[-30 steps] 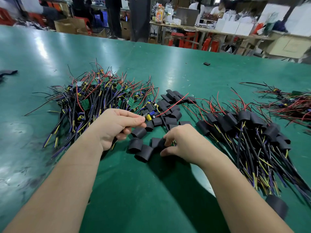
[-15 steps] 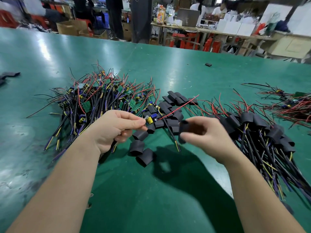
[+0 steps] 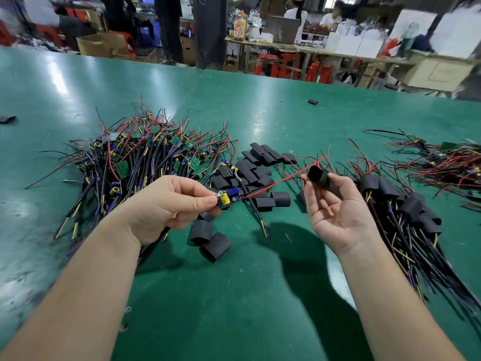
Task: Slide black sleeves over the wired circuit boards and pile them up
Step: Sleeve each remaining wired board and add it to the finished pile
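Note:
My left hand [image 3: 171,204] pinches a small wired circuit board [image 3: 229,198] with yellow and blue parts; its red wire runs up to the right. My right hand [image 3: 335,207], palm up, holds one black sleeve [image 3: 318,176] between thumb and fingertips, its open end facing the board a short way off. A heap of bare wired boards [image 3: 135,162] lies to the left. Loose black sleeves [image 3: 255,170] lie in the middle, two more [image 3: 208,238] nearer me. The pile of sleeved boards [image 3: 400,204] lies at the right.
All of it lies on a green table [image 3: 234,308]. Another tangle of red-wired boards [image 3: 447,162] lies at the far right. A stray sleeve [image 3: 312,101] lies far back, another [image 3: 7,119] at the left edge. Benches, boxes and people stand beyond the table.
My right hand picked a sleeve off the table, lifted it and turned palm up. My left hand raised the board clear of the heap toward the sleeve.

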Motion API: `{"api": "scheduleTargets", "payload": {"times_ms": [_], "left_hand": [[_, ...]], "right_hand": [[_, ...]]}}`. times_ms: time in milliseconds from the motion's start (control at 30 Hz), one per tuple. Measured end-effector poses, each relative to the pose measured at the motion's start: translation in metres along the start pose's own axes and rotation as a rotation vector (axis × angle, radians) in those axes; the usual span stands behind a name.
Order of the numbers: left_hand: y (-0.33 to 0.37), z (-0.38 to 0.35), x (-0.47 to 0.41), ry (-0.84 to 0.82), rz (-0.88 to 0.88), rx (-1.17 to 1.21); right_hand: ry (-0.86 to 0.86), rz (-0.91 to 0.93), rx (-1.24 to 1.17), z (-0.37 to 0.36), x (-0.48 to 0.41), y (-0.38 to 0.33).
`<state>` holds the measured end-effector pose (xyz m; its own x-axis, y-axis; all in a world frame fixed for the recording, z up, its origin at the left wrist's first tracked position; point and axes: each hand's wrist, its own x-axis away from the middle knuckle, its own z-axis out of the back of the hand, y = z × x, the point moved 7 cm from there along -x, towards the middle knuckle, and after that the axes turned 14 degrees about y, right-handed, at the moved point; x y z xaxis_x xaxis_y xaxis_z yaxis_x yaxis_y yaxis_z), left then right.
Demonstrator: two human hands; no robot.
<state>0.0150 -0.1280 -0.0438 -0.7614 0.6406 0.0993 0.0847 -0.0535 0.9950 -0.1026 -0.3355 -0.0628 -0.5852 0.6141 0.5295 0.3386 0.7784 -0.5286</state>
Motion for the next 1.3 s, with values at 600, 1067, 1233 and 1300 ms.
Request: {"api": "scheduleTargets", "payload": {"times_ms": [600, 1067, 1233, 1300], "left_hand": [[0.001, 0.000, -0.001, -0.023, -0.043, 0.017], [-0.008, 0.002, -0.006, 0.019, 0.028, -0.079], [-0.008, 0.002, -0.004, 0.038, 0.041, -0.086], [-0.008, 0.002, -0.004, 0.048, 0.055, -0.102]], "right_hand": [[0.029, -0.213, -0.118, -0.004, 0.014, 0.016], [-0.068, -0.202, -0.069, -0.011, 0.021, 0.008], [-0.089, -0.159, -0.045, -0.011, 0.023, 0.007], [-0.100, -0.063, 0.000, -0.010, 0.020, 0.003]]}}
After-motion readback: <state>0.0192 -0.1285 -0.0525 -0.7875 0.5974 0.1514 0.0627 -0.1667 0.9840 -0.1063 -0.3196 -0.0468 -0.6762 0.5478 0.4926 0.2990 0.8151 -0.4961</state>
